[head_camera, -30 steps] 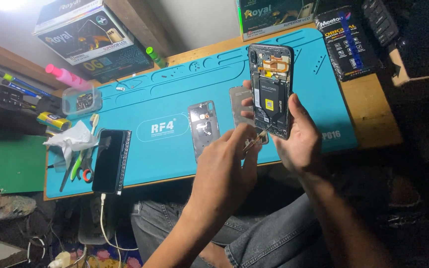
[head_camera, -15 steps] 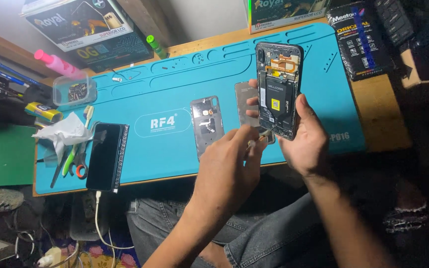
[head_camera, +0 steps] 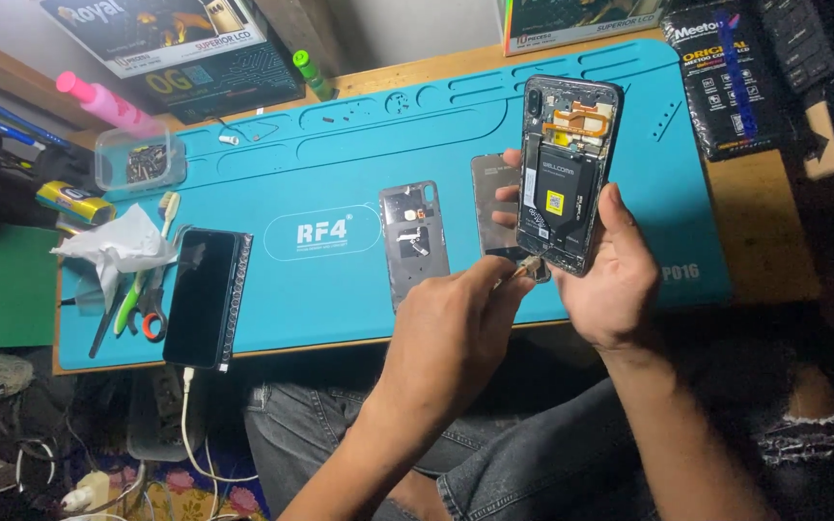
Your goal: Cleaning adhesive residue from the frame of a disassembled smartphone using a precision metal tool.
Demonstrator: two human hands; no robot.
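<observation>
- Opened phone [head_camera: 566, 174]: gripped upright in the right hand [head_camera: 610, 280], above the blue mat's [head_camera: 340, 154] right half; long axis runs away from the person.
- Left hand [head_camera: 456, 328]: pinched on a small tool [head_camera: 530, 266] at the phone's lower edge, just left of the right hand.
- Back cover [head_camera: 414, 232]: flat on the mat, left of the phone.
- Black phone [head_camera: 203, 294]: mat's left end.
- Dark boxes [head_camera: 185, 43]: beyond the mat's far-left corner.
- Black packet [head_camera: 726, 77]: on the worktop, right of the mat.

The right hand [head_camera: 602, 275] stood raised, fingers curled and thumb pressed flat in a grip. The left hand [head_camera: 451, 333] pinched thumb against forefinger, its forearm angled upward.
</observation>
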